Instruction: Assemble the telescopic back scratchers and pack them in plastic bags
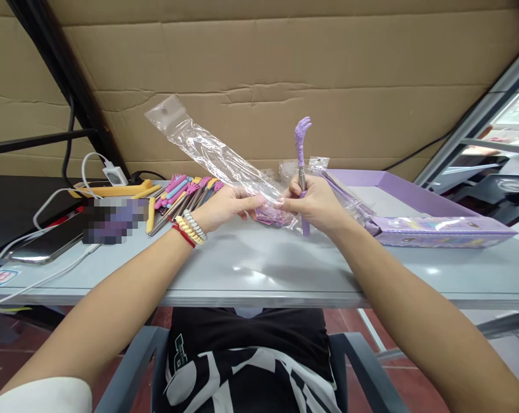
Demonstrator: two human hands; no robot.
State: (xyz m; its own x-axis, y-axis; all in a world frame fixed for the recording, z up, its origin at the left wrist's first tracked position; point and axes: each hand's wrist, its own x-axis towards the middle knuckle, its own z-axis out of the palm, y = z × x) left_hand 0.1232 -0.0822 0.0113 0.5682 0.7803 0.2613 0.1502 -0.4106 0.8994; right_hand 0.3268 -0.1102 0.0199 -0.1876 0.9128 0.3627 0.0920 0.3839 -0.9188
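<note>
A long clear plastic bag (225,155) stretches up and to the left, its hang-hole flap at the far end. My left hand (237,202) pinches the lower end of the bag between thumb and fingers. My right hand (322,203) grips a purple back scratcher (300,143), held upright with its claw-shaped head on top, and its thumb also touches the bag's end. The scratcher is outside the bag. Under my hands lie small purple printed pieces (274,217), partly hidden. Left of my left hand is a pile of back scratchers (188,195) in pink, blue, yellow and purple.
On the right stands an open purple box (446,232), with bagged purple items (349,198) against its left side. A phone (48,244), white cables and a charger (115,174) occupy the table's left end. Cardboard (285,69) walls off the back.
</note>
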